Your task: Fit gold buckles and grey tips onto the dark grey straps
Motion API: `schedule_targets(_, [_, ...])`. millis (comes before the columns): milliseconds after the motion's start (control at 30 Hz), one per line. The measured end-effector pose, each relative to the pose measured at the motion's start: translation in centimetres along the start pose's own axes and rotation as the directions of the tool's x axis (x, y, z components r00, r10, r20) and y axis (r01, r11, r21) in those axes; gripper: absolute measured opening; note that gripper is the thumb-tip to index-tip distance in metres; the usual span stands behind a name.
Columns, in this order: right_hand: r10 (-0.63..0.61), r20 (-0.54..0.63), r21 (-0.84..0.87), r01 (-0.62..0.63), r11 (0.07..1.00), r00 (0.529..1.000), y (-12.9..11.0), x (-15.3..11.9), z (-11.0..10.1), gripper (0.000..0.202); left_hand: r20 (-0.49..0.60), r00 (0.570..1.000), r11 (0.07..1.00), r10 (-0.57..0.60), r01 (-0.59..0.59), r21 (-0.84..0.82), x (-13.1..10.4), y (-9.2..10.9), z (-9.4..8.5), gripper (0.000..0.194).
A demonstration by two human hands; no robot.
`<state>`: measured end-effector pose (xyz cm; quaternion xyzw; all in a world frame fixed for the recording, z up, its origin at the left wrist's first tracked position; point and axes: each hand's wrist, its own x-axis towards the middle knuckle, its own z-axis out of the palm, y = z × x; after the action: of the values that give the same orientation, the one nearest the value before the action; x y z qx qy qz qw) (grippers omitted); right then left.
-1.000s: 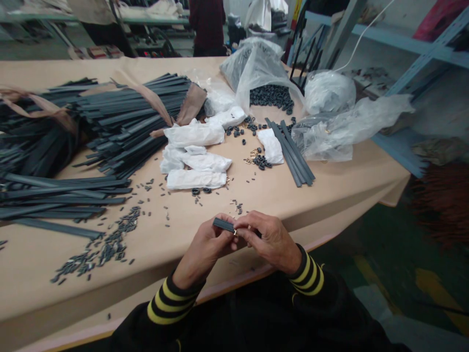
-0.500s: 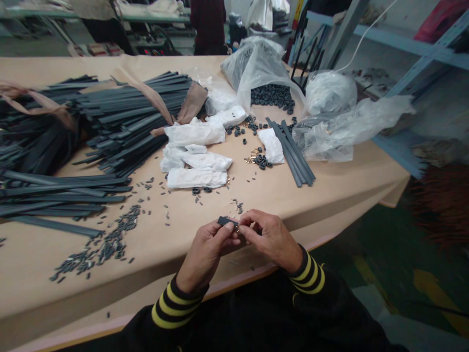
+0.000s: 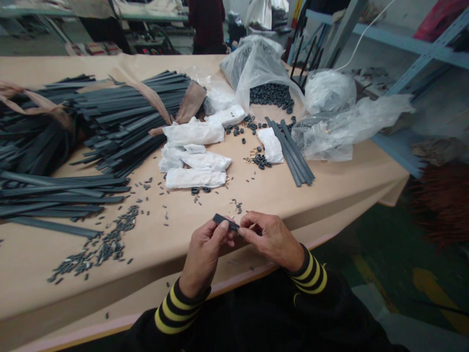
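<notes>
My left hand pinches a dark grey flat strap between thumb and fingers, above the table's front edge. At the strap's right end, my right hand is closed, thumb and index finger together on the end. A small gold-coloured glint shows at these fingertips; its shape is too small to make out. Just beyond the hands lie a few small dark pieces. Several white paper packets and a little pile of dark rings with gold-coloured metal bits lie farther back.
Bundles of dark straps tied with brown bands cover the left of the table. Small dark pieces are scattered at front left. A plastic bag of dark rings stands at the back, near a metal shelf. People stand beyond.
The strap in my left hand has turned and shows more of its length, now slanting down to the right. My right fingers stay at its end. The view has shifted slightly.
</notes>
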<state>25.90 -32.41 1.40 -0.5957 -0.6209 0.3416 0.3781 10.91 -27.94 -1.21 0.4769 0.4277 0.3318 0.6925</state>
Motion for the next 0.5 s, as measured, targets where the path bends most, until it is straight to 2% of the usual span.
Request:
schedule_targets(133, [0.053,-0.019,0.023,-0.053,0.998,0.998,0.0,0.3,0.3,0.003,0.067,0.998,0.999,-0.014,0.011,0.052,0.0,0.0,0.0,0.019])
schedule_targets(300, [0.069,-0.015,0.072,-0.068,0.995,0.997,0.2,0.5,0.6,0.003,0.092,0.99,0.994,-0.104,0.107,-0.023,0.1,0.0,0.0,0.017])
schedule_targets(400, [0.118,0.003,0.163,-0.117,0.98,0.993,0.7,0.5,0.7,0.014,0.178,0.968,0.98,-0.178,0.191,-0.06,0.1,0.2,-0.1,0.016])
schedule_targets(500, [0.197,0.075,0.316,-0.211,0.925,0.978,1.4,0.5,0.9,0.026,0.271,0.942,0.975,-0.2,0.217,-0.036,0.2,0.6,-0.2,0.015])
